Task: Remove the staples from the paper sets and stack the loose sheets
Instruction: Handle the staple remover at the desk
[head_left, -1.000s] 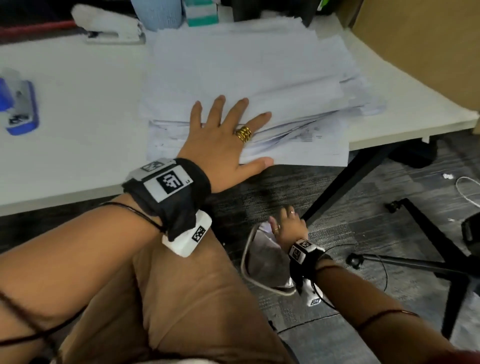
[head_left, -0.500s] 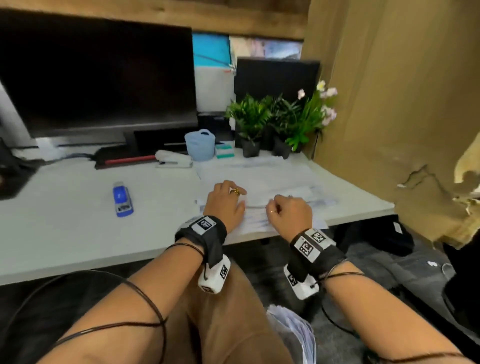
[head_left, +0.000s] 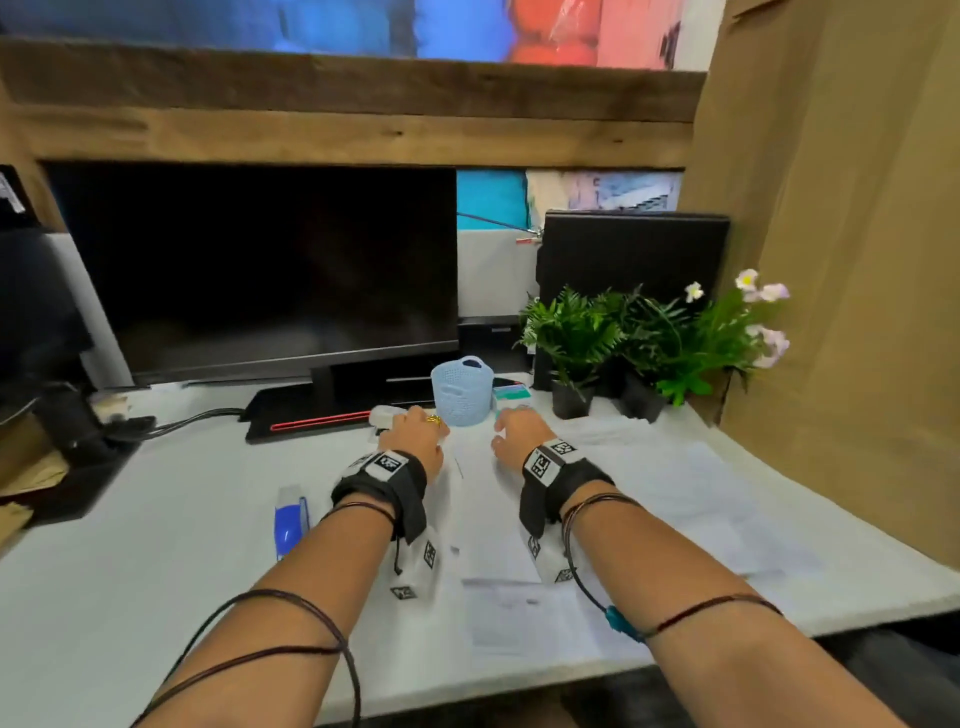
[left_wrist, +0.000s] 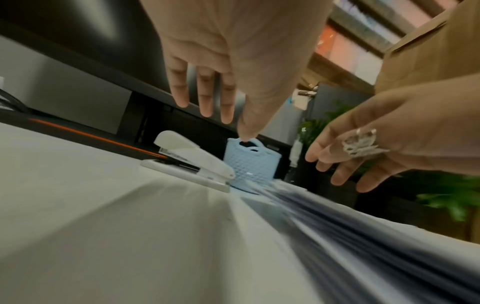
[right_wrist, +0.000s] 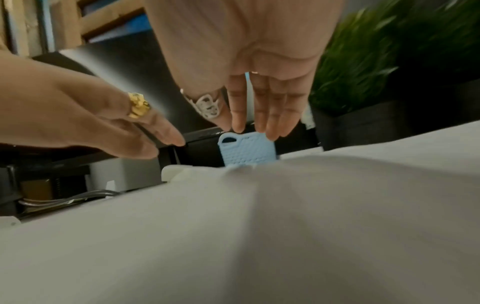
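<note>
A spread pile of white paper sheets (head_left: 649, 483) covers the right half of the desk; it fills the lower part of the left wrist view (left_wrist: 363, 236) and the right wrist view (right_wrist: 259, 226). Both hands reach forward over its far end. My left hand (head_left: 415, 423) (left_wrist: 207, 102) hovers with straight fingers and holds nothing, just right of a white stapler (left_wrist: 187, 158). My right hand (head_left: 511, 423) (right_wrist: 259, 123) is also empty, its fingers hanging straight. Between the hands, just beyond the fingertips, stands a light blue basket (head_left: 461, 389) (right_wrist: 246, 152).
A blue stapling tool (head_left: 291, 525) lies left of my left forearm. A dark monitor (head_left: 270, 270) stands at the back, potted plants (head_left: 623, 343) at the back right, and a cardboard wall (head_left: 841, 312) on the right. The white desk (head_left: 156, 545) shows bare surface on the left.
The right hand came up from the floor to the desk. Both hands then moved from the pile's near edge to its far end by the basket. The head view rose.
</note>
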